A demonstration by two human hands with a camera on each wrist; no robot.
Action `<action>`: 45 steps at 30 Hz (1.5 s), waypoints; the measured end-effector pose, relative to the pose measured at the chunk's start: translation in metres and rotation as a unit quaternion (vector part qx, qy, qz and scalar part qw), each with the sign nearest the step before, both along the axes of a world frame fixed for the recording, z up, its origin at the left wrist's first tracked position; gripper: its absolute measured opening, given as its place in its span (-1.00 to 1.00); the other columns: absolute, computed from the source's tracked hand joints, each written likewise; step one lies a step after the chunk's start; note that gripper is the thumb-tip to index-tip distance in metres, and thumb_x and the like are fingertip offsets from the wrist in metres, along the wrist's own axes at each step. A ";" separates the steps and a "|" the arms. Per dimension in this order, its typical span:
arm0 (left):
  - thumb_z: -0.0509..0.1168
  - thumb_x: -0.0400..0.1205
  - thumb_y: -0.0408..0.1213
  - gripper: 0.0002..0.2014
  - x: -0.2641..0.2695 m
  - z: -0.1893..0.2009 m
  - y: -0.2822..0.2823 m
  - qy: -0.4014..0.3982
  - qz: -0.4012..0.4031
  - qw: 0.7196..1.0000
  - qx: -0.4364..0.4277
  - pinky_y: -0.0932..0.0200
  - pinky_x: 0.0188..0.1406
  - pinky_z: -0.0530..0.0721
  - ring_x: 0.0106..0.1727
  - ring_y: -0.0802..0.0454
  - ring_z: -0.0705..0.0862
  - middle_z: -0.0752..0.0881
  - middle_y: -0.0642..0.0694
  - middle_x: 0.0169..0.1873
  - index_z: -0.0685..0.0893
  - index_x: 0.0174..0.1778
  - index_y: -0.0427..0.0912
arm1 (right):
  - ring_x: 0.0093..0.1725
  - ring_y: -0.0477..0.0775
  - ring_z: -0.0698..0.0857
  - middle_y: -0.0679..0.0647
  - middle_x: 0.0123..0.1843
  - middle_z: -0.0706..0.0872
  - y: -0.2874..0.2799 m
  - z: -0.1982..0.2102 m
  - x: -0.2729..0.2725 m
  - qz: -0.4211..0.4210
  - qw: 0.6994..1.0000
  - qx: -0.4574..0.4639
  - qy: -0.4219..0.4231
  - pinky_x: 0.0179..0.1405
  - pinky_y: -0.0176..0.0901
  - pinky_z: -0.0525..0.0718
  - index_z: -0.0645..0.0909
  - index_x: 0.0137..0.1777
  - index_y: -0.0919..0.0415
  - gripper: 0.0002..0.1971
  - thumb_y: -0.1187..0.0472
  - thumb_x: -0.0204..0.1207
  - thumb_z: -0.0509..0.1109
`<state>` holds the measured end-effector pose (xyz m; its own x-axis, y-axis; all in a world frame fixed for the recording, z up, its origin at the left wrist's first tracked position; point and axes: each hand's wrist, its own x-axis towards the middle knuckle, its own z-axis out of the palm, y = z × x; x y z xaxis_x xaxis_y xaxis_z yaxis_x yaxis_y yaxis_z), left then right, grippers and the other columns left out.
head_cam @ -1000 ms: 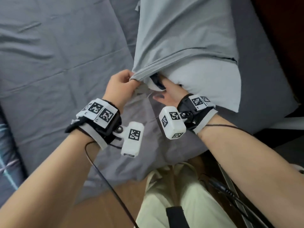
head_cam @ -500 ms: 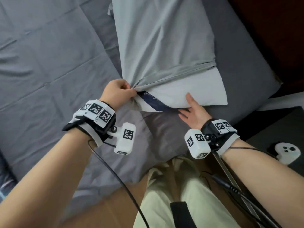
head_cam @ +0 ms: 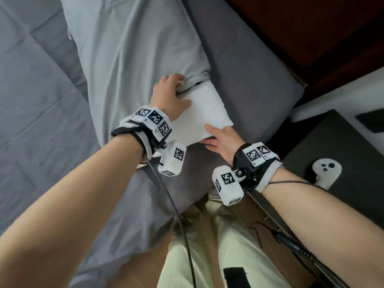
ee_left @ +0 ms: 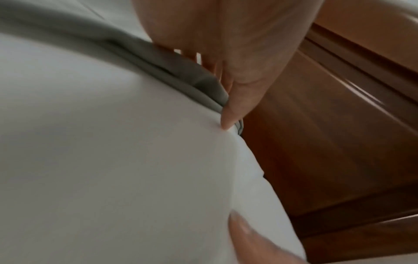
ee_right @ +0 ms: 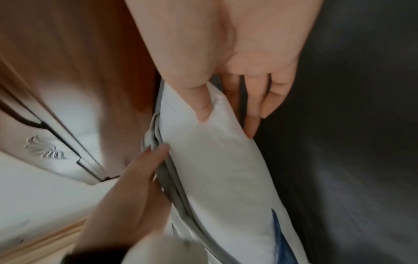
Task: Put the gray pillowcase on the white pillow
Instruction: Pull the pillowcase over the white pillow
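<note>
Gray pillowcase point(head_cam: 133, 59) lies on the bed w/ the white pillow point(head_cam: 199, 113) mostly inside it; only the near end of the pillow sticks out of the bunched opening. Long axis runs from the far left of the head view toward the near right, open end pointing at the person. Far end of the case is cut off at the top edge.

Left to right: gray bedsheet point(head_cam: 37, 113) fills the left side. Left hand point(head_cam: 168, 94) sits on top of the pillow at the case's hem, fingers curled into the gathered gray edge, thumb lying on the white fabric. Left wrist view is blurred but shows fingertips point(ee_left: 228, 117) pressed at the hem where gray meets white. Right hand point(head_cam: 224, 138) is at the pillow's near corner: right wrist view shows thumb on top & fingers point(ee_right: 253, 110) underneath, pinching the white corner. A blue patch on the pillow shows low in that view; can't make out what it is.

Further right, a dark side table point(head_cam: 336, 146) w/ a white controller point(head_cam: 326, 171) on it; wooden headboard point(head_cam: 311, 28) beyond, partly cut off.
</note>
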<state>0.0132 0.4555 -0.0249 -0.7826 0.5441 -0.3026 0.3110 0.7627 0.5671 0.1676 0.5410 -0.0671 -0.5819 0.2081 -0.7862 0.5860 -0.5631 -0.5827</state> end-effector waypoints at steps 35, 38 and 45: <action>0.38 0.50 -0.35 -0.67 0.080 0.029 -0.116 -0.084 0.041 0.994 0.063 0.37 -0.37 0.41 -0.37 0.07 0.49 0.50 0.08 -0.42 0.61 0.19 -0.17 | -0.29 -0.14 0.52 -0.03 -0.30 0.62 0.008 0.051 -0.009 0.063 0.877 0.462 0.112 -0.24 -0.29 0.49 0.58 -0.22 0.08 -0.92 0.25 0.46 0.29; 0.39 0.51 -0.25 -0.75 0.079 0.011 -0.140 -0.091 0.134 0.986 0.025 0.21 -0.12 0.47 -0.09 -0.09 0.60 0.60 -0.04 -0.21 0.62 0.08 -0.18 | -0.53 -0.25 0.33 -0.09 -0.51 0.38 0.008 0.054 0.006 0.054 0.852 0.508 0.115 -0.49 -0.33 0.28 0.32 -0.49 0.00 -0.65 0.35 0.39 0.34; 0.38 0.51 -0.07 -0.73 0.115 -0.015 -0.156 -0.108 0.205 0.973 0.004 0.18 -0.07 0.42 0.10 -0.15 0.62 0.59 -0.13 -0.09 0.48 -0.07 -0.11 | -0.51 -0.22 0.27 -0.03 -0.50 0.33 0.002 0.030 0.035 0.072 0.885 0.452 0.081 -0.49 -0.23 0.27 0.26 -0.49 0.04 -0.61 0.37 0.45 0.33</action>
<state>0.1286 0.2992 -0.0395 -0.8525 0.2033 -0.4815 -0.1457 0.7923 0.5925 0.2022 0.5433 -0.0369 -0.7439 0.6239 -0.2397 0.4805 0.2500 -0.8406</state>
